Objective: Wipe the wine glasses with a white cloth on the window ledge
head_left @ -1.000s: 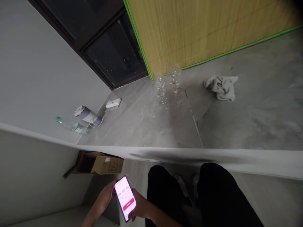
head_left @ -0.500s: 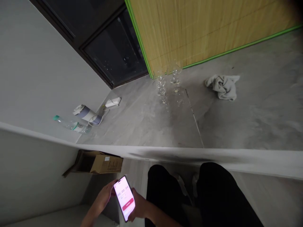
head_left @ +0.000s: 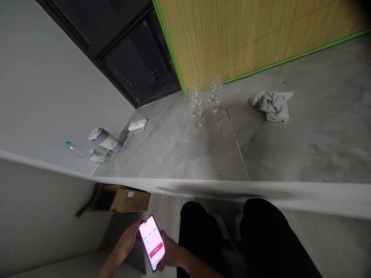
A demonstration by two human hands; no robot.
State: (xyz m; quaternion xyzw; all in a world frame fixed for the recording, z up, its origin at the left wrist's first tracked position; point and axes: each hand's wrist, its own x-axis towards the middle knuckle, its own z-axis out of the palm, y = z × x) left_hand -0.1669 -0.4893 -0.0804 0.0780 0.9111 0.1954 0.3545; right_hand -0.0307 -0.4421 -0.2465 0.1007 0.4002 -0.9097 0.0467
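Low in the head view, in front of the counter, a lit phone shows a running timer and a red button on a pale pink screen. My left hand holds its left edge near the top, some fingers hidden behind it. Round the lower right side is my right hand, with its thumb along the edge. Both hands are closed on the phone. Farther off, on the grey countertop, clear stemmed glasses stand close together. To their right lies a crumpled grey-white cloth.
A clear bottle with a green cap, a grey-and-white tumbler and a white corded device stand at the left wall. A cardboard box sits below the counter. A green-edged bamboo blind hangs behind.
The digits on the phone's timer have advanced. Both hands keep the same hold on the phone, and the things on the counter stay where they were.
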